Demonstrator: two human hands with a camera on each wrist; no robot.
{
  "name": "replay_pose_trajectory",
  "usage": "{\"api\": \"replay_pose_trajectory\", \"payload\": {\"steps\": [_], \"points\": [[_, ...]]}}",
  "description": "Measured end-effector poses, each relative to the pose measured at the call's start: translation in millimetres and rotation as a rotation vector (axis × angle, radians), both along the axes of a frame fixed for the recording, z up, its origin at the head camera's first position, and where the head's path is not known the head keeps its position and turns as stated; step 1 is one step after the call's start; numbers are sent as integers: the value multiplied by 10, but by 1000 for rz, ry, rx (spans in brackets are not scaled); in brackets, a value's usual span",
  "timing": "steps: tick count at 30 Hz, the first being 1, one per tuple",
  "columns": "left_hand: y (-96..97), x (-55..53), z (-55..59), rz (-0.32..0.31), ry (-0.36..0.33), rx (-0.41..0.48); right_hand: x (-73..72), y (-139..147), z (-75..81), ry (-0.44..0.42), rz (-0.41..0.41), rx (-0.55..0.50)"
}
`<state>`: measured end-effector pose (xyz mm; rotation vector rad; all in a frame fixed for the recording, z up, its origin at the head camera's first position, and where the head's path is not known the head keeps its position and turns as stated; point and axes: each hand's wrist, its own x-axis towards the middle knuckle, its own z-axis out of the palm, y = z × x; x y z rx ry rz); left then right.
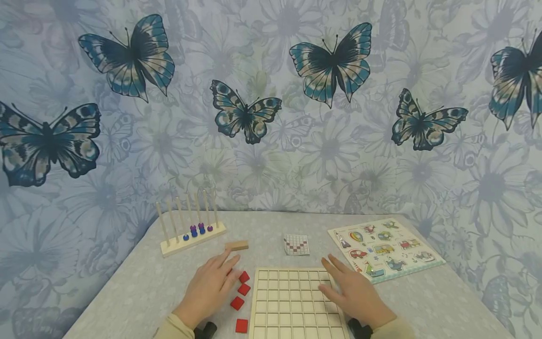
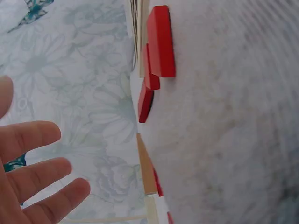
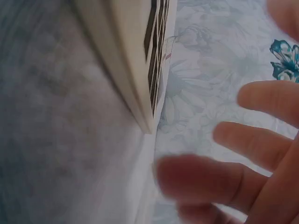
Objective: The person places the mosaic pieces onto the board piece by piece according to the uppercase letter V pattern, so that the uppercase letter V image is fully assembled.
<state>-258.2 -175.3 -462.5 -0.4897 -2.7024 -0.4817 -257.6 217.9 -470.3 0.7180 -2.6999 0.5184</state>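
My left hand [image 1: 207, 286] hovers left of the grid board with fingers spread loosely and nothing in them; its fingertips overlap a small wooden block [image 1: 238, 245] in the head view. Several red square tiles [image 1: 242, 326] lie between this hand and the board, and the left wrist view shows red tiles [image 2: 161, 42] flat on the table. A pale wooden board [image 1: 284, 307] with square cells lies in front of me, its visible cells bare. Over its right edge is my right hand [image 1: 355, 293], empty, fingers extended. The board's side [image 3: 135, 70] appears in the right wrist view.
At the back left stands a wooden peg rack [image 1: 195, 238] with blue and purple beads. A small pattern card [image 1: 296, 245] with a red-and-white grid lies behind the board. To the right is a picture puzzle board [image 1: 383, 245]. Butterfly-patterned wallpaper [image 1: 271, 179] rises behind the table.
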Motion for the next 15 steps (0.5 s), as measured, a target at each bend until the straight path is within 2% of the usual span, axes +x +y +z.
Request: {"api": "replay_pose_trajectory", "payload": {"steps": [4, 8, 15], "points": [[11, -28, -6, 38, -48, 38, -17, 22, 4, -20, -10, 3], [21, -41, -24, 44, -141, 59, -53, 57, -18, -110, -30, -31], [-8, -34, -70, -39, -228, 30, -119, 107, -86, -256, -37, -75]]}}
